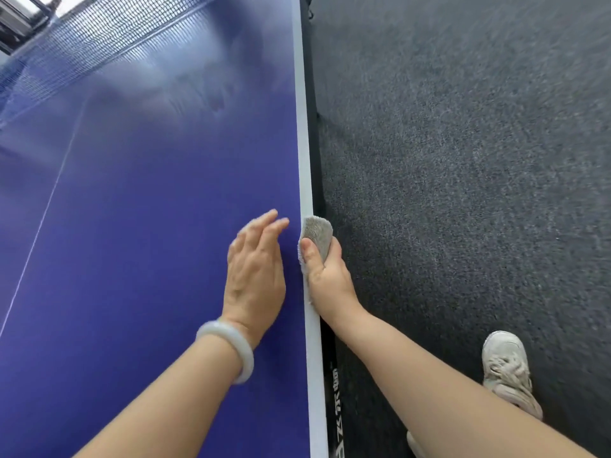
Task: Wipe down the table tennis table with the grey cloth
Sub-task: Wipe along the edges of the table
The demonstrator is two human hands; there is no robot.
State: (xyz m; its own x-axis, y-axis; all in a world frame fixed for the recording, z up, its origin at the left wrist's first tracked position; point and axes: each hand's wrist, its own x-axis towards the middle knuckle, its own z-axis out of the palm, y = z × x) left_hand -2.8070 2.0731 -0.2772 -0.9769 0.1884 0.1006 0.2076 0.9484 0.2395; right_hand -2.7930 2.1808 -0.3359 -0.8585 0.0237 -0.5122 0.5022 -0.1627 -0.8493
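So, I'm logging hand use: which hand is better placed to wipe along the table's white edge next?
Right. The right hand grips the grey cloth, which is pressed against the table's white edge. The left hand is open over the blue top, apart from the cloth and holding nothing.

**Carpet, Shoes and a Bangle**

A dark grey, speckled carpet floor (463,160) fills the right side of the view, its short pile flecked with lighter fibres. On it, at the lower right, stands a pale, off-white sneaker (507,368) with laces and a chunky sole, its toe pointing away from the camera. The tip of a second pale shoe (415,441) peeks out at the bottom edge, mostly hidden behind an arm. A smooth, milky-white bangle (228,350) circles the left wrist. In the far upper left corner a dark-framed fixture (23,18) shows with bright light behind it, too blurred to identify.
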